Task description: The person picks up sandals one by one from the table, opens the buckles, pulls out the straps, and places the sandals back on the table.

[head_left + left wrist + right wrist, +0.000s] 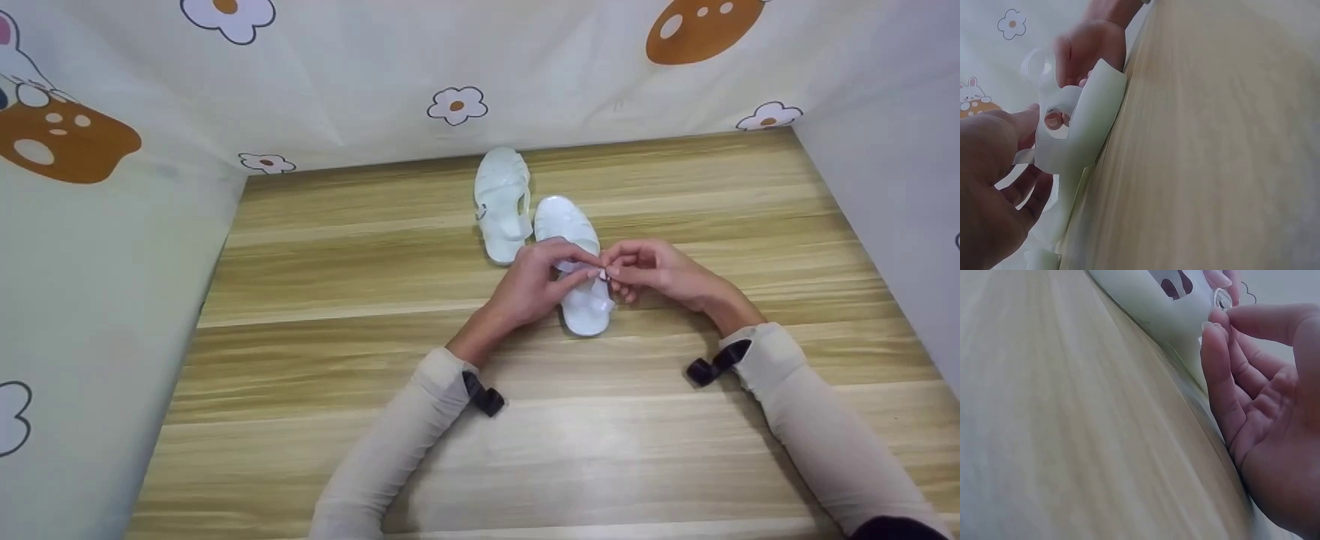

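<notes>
Head view: your left hand (534,283) and right hand (651,271) are both pinching strap (583,264) of near sandal (576,262); second sandal (502,202) is lying just beside it, farther from you

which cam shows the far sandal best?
Head view: the far sandal lies whole on the table, beside the near sandal that both hands work on. Left and right wrist views show only the near sandal and fingers, not the far one.
</notes>
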`<state>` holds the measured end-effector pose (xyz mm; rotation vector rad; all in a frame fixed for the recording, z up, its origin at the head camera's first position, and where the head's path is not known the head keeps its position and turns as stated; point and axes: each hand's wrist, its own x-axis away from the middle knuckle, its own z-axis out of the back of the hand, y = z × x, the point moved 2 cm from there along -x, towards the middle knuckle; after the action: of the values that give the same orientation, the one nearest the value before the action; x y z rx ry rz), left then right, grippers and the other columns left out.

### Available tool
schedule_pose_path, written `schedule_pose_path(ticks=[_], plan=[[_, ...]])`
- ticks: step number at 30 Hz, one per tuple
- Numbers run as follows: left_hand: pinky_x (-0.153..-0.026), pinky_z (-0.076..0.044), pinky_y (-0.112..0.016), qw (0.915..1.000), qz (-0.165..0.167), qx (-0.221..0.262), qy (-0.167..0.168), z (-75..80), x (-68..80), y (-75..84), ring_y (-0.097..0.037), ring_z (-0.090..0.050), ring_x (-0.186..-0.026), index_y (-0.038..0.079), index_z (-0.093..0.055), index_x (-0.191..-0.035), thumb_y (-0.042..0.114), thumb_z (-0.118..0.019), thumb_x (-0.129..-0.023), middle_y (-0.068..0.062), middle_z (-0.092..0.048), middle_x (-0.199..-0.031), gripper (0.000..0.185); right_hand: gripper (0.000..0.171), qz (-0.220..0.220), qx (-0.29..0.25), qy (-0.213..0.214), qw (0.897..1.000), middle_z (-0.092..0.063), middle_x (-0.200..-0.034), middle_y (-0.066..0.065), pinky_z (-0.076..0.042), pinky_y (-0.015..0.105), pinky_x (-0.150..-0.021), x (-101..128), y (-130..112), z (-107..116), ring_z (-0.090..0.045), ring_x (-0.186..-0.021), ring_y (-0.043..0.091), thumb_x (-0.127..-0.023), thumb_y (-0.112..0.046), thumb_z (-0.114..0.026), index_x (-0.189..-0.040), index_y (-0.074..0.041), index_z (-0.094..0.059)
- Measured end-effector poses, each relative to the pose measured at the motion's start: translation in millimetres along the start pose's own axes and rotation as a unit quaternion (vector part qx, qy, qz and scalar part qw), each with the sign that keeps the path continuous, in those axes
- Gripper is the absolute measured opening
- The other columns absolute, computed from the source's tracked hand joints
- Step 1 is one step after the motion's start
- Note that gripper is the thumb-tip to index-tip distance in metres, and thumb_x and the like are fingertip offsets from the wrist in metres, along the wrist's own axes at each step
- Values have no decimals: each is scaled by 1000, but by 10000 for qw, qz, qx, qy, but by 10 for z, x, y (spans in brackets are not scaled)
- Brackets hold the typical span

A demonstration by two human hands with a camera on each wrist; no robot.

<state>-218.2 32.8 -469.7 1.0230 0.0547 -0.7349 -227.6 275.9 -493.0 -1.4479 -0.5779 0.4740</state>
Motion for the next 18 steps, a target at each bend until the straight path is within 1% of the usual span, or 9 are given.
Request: schedule_pose_path(ticks=[4,6,11,14,18], plan=[[-96,-57,-23,10000,-15,18,1,15,-5,1,-10,-73,-108,13,-83,-116,23,-76,-103,-1,-82,-112,18,19,-12,-7,-78,10000,-72,-94,5,-61,25,-68,-3,-3,-3,-68,-77,13,-106,-7,-65,-122,4,-64],[-93,-56,-24,10000,-26,-42,37,20,-7,-2,-10,-72,-105,13,-84,-116,23,-76,-104,-1,-82,-112,17,20,-5,0,-103,9999,-71,-94,5,-61,25,-68,-6,-1,-1,-68,-77,13,-106,-6,-64,-123,5,-64],[-88,-54,-30,9988,-14,-390,305,40,-5,2,-14,-71,-101,15,-84,-113,24,-77,-103,1,-82,-108,16,20,-1,49,-127,9999,-70,-94,5,-61,25,-69,-12,13,10,-67,-78,14,-106,-6,-64,-123,5,-63],[-92,-53,-30,9973,-60,-536,507,52,-3,25,-16,-70,-105,15,-83,-112,24,-79,-101,1,-81,-109,15,21,-32,69,-55,10000,-70,-93,4,-62,25,-69,-8,12,13,-68,-78,14,-105,-6,-65,-123,5,-64],[-102,-51,-31,9937,-289,-707,824,70,-14,76,-18,-65,-114,15,-82,-112,24,-82,-99,-1,-77,-116,16,22,-42,195,120,9997,-71,-93,4,-62,26,-68,-8,9,16,-68,-80,13,-106,-9,-66,-124,4,-65]])
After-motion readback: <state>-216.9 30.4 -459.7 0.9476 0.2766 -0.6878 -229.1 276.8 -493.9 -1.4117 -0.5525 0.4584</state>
